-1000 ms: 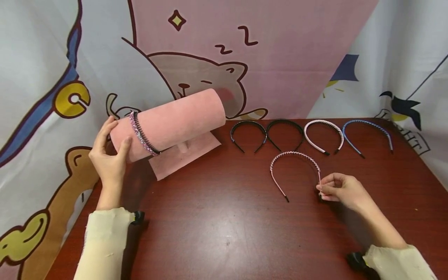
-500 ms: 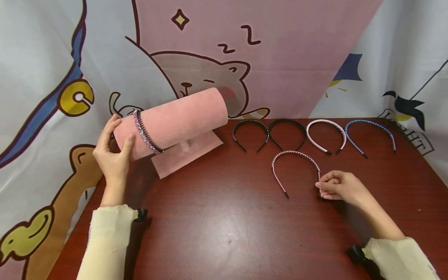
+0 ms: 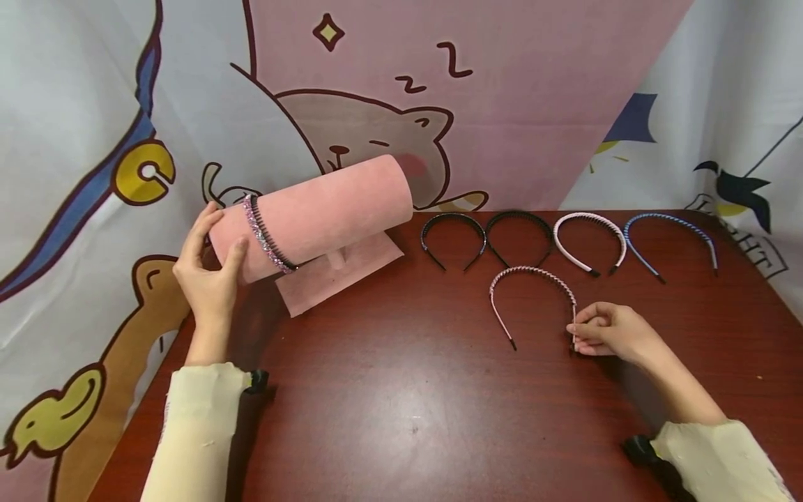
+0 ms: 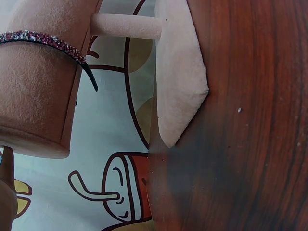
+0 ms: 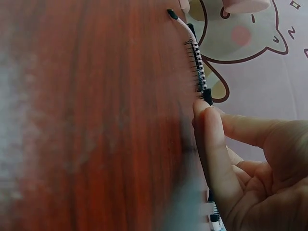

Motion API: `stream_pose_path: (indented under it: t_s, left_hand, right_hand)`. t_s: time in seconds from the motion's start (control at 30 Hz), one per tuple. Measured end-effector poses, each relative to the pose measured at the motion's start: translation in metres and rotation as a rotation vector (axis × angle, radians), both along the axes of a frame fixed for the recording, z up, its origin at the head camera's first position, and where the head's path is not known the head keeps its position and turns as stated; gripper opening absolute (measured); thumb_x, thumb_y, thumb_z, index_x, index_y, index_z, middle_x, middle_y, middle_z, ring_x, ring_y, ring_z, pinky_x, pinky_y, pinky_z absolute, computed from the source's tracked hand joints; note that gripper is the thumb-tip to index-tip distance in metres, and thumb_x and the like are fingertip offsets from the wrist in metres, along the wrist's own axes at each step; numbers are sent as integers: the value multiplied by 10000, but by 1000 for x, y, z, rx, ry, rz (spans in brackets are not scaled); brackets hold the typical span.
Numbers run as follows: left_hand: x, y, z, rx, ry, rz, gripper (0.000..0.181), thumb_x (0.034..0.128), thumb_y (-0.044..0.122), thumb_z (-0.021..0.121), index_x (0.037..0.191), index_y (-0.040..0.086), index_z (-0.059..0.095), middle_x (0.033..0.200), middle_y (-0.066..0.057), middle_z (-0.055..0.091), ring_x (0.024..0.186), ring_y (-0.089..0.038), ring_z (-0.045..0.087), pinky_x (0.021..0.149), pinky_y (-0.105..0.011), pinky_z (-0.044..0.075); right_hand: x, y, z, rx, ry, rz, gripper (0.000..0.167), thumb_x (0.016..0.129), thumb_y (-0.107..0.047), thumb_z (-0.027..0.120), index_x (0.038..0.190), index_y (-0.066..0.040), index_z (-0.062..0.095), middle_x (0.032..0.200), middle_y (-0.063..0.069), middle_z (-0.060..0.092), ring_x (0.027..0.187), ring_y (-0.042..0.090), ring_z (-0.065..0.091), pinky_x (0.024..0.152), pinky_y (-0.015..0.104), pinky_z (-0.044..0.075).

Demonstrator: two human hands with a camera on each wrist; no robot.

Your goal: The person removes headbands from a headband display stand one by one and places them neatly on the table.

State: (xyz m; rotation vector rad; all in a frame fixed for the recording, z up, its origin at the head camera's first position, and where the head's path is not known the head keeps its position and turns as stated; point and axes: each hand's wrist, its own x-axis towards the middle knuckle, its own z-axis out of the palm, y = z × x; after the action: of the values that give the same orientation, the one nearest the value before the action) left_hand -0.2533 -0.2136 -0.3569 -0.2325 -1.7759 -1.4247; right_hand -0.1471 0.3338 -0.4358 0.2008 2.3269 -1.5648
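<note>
My left hand [image 3: 210,279] grips the near left end of a pink padded headband stand [image 3: 345,199], a tilted roll on a post with a flat base [image 3: 351,279]. Round the roll near that hand sits a glittery pink-purple headband [image 3: 268,240] with black teeth; its black tip shows in the left wrist view. On the table at the right, my right hand [image 3: 617,335] pinches one leg of a thin pink headband with a striped wrapped band [image 3: 533,270] between thumb and fingers. Its other black-tipped leg points toward me.
Behind it stand two black headbands [image 3: 453,216] [image 3: 519,213], a white-pink headband [image 3: 590,217] and a blue headband [image 3: 671,219] in a row along the table's back edge. A printed curtain [image 3: 533,104] hangs behind the reddish wooden table [image 3: 401,418].
The head view has drifted slightly. The pink headband's free tip has shifted a little toward the back, with my right hand still pinching the other leg. My left hand keeps its grip.
</note>
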Motion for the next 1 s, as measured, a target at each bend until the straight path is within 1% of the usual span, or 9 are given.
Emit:
stream_pose_path:
  t_s: [0.23, 0.37, 0.57, 0.67, 0.77, 0.83, 0.93, 1.0]
  left_hand:
    - [1, 0, 2, -2, -3, 6, 418, 810, 119, 779, 1187, -40, 696, 1342, -125, 658, 1254, -166, 621, 1020, -210, 488]
    - [1, 0, 2, -8, -9, 5, 419, 813, 119, 778, 1193, -36, 694, 1346, -115, 657, 1255, -162, 620, 1025, -209, 488]
    - [0, 0, 1, -10, -5, 7, 421, 813, 121, 778, 1194, -38, 693, 1347, -122, 655, 1258, -162, 619, 1032, -216, 485]
    - [1, 0, 1, -11, -6, 9, 421, 817, 128, 783, 1194, -37, 693, 1347, -119, 655, 1255, -154, 620, 1028, -215, 488]
    - [1, -1, 0, -17, -8, 12, 422, 822, 141, 787, 1197, -31, 694, 1349, -110, 655, 1254, -144, 620, 1028, -216, 489]
    - [1, -1, 0, -20, -9, 13, 422, 823, 144, 789, 1197, -28, 696, 1349, -105, 656, 1257, -142, 619, 1030, -219, 489]
    - [1, -1, 0, -24, -12, 15, 420, 823, 142, 787, 1199, -22, 697, 1350, -100, 657, 1263, -144, 616, 1031, -221, 487]
    - [1, 0, 0, -26, -12, 18, 418, 821, 140, 787, 1197, -20, 698, 1348, -98, 658, 1264, -145, 615, 1030, -218, 486]
  right_hand:
    - [7, -1, 2, 6, -15, -1, 216, 979, -62, 592, 1077, 116, 517, 767, -31, 701, 680, 83, 709, 670, 265, 616]
    - [9, 0, 0, 13, -2, 13, 232, 987, -59, 578, 1092, 136, 511, 777, -37, 713, 678, 91, 716, 662, 268, 616]
    - [11, 2, 2, 13, 6, 25, 229, 989, -61, 578, 1096, 133, 520, 781, -41, 720, 682, 91, 718, 654, 261, 614]
    - [11, 4, 4, 34, 62, -1, 254, 984, -80, 595, 1099, 137, 531, 776, -45, 726, 685, 84, 718, 650, 264, 614]
    - [11, 7, 6, 51, 161, -48, 212, 972, -67, 612, 1072, 113, 560, 777, -73, 732, 677, 70, 718, 634, 260, 610]
    - [11, 9, 9, 54, 227, -80, 144, 962, -46, 620, 1040, 70, 586, 777, -90, 735, 674, 67, 722, 624, 257, 607]
    - [11, 9, 13, 45, 303, -100, 47, 954, -21, 620, 997, -3, 618, 791, -123, 737, 683, 52, 723, 619, 247, 604]
    - [10, 8, 16, 37, 339, -104, 49, 949, -13, 624, 985, -45, 635, 797, -135, 735, 692, 43, 724, 617, 240, 602]
